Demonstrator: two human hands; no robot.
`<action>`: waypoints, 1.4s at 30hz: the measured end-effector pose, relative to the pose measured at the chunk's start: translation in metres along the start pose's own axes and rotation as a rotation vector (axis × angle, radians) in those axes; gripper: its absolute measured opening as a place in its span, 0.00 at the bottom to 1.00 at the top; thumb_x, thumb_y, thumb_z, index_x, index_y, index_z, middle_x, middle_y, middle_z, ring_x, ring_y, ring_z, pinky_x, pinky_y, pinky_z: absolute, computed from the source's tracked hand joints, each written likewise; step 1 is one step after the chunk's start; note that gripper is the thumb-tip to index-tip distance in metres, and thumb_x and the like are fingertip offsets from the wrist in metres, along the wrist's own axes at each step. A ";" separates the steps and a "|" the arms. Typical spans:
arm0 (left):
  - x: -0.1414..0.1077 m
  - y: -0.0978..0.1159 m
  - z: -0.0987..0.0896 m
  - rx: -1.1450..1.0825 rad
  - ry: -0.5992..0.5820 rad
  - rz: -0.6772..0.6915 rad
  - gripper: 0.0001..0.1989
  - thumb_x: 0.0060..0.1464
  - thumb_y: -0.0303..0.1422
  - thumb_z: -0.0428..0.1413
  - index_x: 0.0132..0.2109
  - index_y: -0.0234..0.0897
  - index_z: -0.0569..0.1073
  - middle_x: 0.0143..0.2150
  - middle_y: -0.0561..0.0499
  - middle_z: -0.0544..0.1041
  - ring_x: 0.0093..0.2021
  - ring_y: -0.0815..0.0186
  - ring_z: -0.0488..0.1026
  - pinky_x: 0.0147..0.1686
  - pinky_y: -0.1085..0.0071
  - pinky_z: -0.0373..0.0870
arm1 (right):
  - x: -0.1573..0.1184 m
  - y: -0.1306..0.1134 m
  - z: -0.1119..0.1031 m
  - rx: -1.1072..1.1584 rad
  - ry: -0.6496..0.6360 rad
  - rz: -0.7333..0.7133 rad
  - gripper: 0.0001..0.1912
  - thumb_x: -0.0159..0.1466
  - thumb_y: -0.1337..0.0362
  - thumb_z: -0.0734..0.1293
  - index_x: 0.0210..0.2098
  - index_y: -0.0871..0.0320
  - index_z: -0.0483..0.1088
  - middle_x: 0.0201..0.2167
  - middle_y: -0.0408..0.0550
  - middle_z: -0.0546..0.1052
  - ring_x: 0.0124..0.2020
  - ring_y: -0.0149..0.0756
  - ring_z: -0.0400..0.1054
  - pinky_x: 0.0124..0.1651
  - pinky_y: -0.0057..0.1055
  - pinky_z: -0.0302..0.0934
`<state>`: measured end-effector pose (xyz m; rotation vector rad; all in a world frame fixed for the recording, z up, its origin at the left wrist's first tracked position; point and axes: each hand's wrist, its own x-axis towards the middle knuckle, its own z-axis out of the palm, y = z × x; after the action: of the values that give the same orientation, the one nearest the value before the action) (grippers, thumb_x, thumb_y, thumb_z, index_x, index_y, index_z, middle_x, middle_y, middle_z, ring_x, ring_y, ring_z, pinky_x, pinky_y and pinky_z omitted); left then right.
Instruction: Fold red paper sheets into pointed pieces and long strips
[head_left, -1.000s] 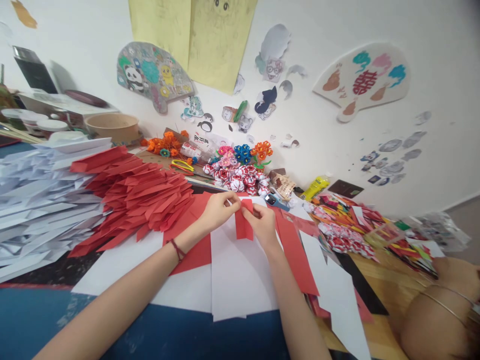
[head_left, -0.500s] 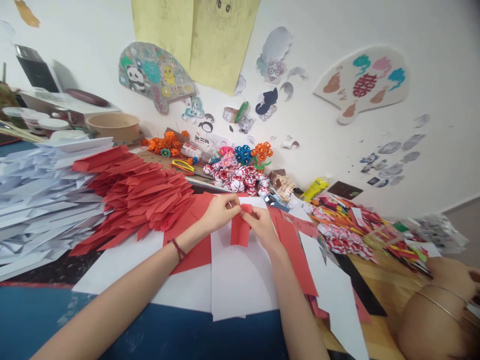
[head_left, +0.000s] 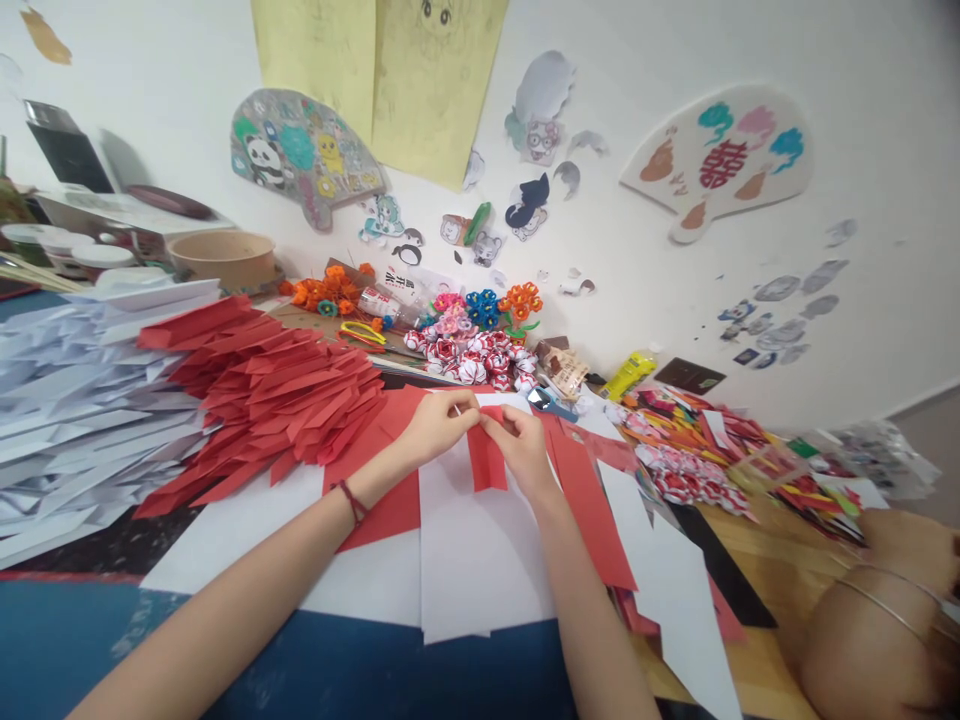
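A small red paper strip (head_left: pixel 489 466) with a lengthwise crease hangs from my fingers. My left hand (head_left: pixel 444 422) pinches its upper left corner. At the upper right edge, my right hand (head_left: pixel 519 440) grips the same paper between thumb and fingers. The fingertips of both hands almost meet. Below them lie white paper sheets (head_left: pixel 484 570), with a red sheet (head_left: pixel 386 500) to the left and another red sheet (head_left: pixel 592 510) to the right. To the left spreads a large pile of folded red paper pieces (head_left: pixel 281 385), beside a pile of folded white pieces (head_left: pixel 82 420).
Red-and-white paper flowers (head_left: pixel 476 355) stand behind my hands, with scissors (head_left: pixel 551 403) nearby. A round tan bowl (head_left: pixel 223 260) sits at the back left. Coloured paper scraps (head_left: pixel 690 425) cover the right side. Another person's arm (head_left: pixel 870 630) rests at the lower right.
The red strip has swung slightly to the right and its lower end has turned. Both hands stay pinched on it, nearly in place. The view has shifted a little.
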<state>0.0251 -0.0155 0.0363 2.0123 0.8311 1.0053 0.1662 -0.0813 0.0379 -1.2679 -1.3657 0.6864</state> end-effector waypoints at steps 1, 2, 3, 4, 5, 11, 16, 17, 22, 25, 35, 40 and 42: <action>-0.001 0.001 0.000 -0.001 0.001 0.002 0.09 0.50 0.32 0.49 0.27 0.35 0.70 0.25 0.56 0.71 0.28 0.71 0.65 0.31 0.75 0.60 | 0.000 0.000 -0.001 0.012 0.010 -0.001 0.16 0.57 0.54 0.68 0.24 0.60 0.66 0.22 0.39 0.64 0.24 0.28 0.56 0.28 0.25 0.51; -0.001 0.002 0.000 0.001 0.002 0.003 0.09 0.50 0.32 0.49 0.27 0.35 0.71 0.26 0.55 0.72 0.28 0.70 0.65 0.31 0.75 0.60 | 0.001 0.001 -0.002 0.022 0.034 -0.004 0.15 0.57 0.54 0.68 0.24 0.60 0.66 0.22 0.39 0.65 0.25 0.28 0.56 0.29 0.25 0.52; -0.002 0.003 0.000 0.009 0.007 0.000 0.08 0.49 0.32 0.49 0.27 0.35 0.71 0.26 0.55 0.73 0.29 0.70 0.66 0.32 0.74 0.61 | 0.003 0.002 -0.005 0.037 0.079 -0.006 0.15 0.56 0.55 0.68 0.24 0.60 0.66 0.22 0.39 0.65 0.25 0.28 0.56 0.29 0.25 0.52; -0.003 0.004 0.001 0.020 0.012 -0.006 0.08 0.49 0.31 0.49 0.27 0.35 0.70 0.26 0.54 0.73 0.29 0.70 0.66 0.32 0.74 0.61 | 0.004 0.003 -0.008 0.059 0.140 -0.005 0.15 0.56 0.55 0.69 0.24 0.60 0.67 0.22 0.39 0.66 0.25 0.28 0.57 0.30 0.25 0.53; -0.004 0.004 0.001 0.032 0.021 -0.015 0.07 0.48 0.30 0.50 0.26 0.35 0.70 0.26 0.54 0.73 0.29 0.69 0.67 0.32 0.74 0.61 | 0.006 0.005 -0.012 0.092 0.212 -0.001 0.14 0.56 0.54 0.69 0.25 0.59 0.68 0.23 0.40 0.68 0.26 0.29 0.59 0.31 0.26 0.54; -0.005 0.005 0.001 -0.011 0.069 -0.045 0.08 0.52 0.33 0.50 0.30 0.36 0.71 0.30 0.53 0.75 0.28 0.69 0.68 0.30 0.74 0.63 | 0.009 0.010 -0.020 0.085 0.257 0.002 0.15 0.55 0.53 0.69 0.30 0.60 0.71 0.26 0.43 0.71 0.28 0.32 0.61 0.33 0.28 0.58; -0.005 0.003 0.002 -0.040 0.059 -0.027 0.10 0.55 0.38 0.51 0.33 0.36 0.73 0.33 0.51 0.76 0.29 0.69 0.69 0.30 0.74 0.64 | 0.004 0.005 -0.007 -0.035 0.119 -0.055 0.16 0.57 0.54 0.68 0.22 0.59 0.64 0.21 0.39 0.62 0.25 0.28 0.54 0.28 0.25 0.51; -0.005 0.002 0.002 -0.036 0.052 -0.009 0.10 0.55 0.37 0.52 0.33 0.36 0.72 0.32 0.51 0.76 0.29 0.69 0.69 0.30 0.74 0.64 | 0.003 0.004 -0.006 -0.052 0.118 -0.058 0.17 0.57 0.54 0.68 0.21 0.59 0.63 0.20 0.38 0.60 0.24 0.28 0.53 0.27 0.25 0.49; -0.004 0.000 0.003 -0.003 0.053 0.046 0.12 0.57 0.38 0.50 0.32 0.36 0.71 0.31 0.51 0.75 0.30 0.69 0.68 0.30 0.75 0.62 | 0.004 0.006 -0.006 -0.037 0.137 -0.054 0.15 0.58 0.53 0.67 0.26 0.60 0.68 0.23 0.40 0.64 0.26 0.29 0.55 0.28 0.26 0.50; -0.004 -0.001 0.003 0.061 0.062 0.009 0.13 0.57 0.41 0.51 0.31 0.36 0.71 0.30 0.51 0.75 0.29 0.69 0.67 0.30 0.74 0.61 | 0.005 0.009 -0.006 -0.021 0.139 -0.037 0.16 0.57 0.52 0.68 0.26 0.60 0.68 0.23 0.41 0.64 0.26 0.29 0.55 0.28 0.26 0.50; -0.001 -0.007 -0.002 0.041 0.077 0.015 0.10 0.55 0.38 0.53 0.36 0.38 0.75 0.36 0.51 0.78 0.31 0.67 0.70 0.32 0.73 0.64 | 0.006 0.016 -0.003 -0.149 0.085 -0.036 0.23 0.56 0.50 0.68 0.17 0.57 0.57 0.17 0.36 0.54 0.21 0.26 0.47 0.24 0.26 0.41; 0.001 -0.009 -0.004 0.024 0.090 0.012 0.08 0.52 0.36 0.55 0.33 0.37 0.75 0.32 0.52 0.76 0.29 0.69 0.68 0.30 0.74 0.63 | 0.005 0.017 0.002 -0.041 -0.008 0.022 0.18 0.54 0.49 0.69 0.27 0.59 0.70 0.25 0.42 0.71 0.27 0.32 0.63 0.28 0.26 0.54; 0.001 -0.008 -0.007 -0.019 0.144 0.003 0.07 0.53 0.35 0.54 0.33 0.36 0.74 0.31 0.52 0.75 0.30 0.70 0.68 0.31 0.75 0.63 | 0.006 0.018 0.003 0.017 -0.069 0.045 0.18 0.54 0.51 0.70 0.34 0.60 0.73 0.32 0.46 0.75 0.32 0.34 0.67 0.33 0.27 0.58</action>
<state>0.0185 -0.0083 0.0330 1.9430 0.8904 1.1664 0.1702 -0.0705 0.0229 -1.2754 -1.3877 0.7771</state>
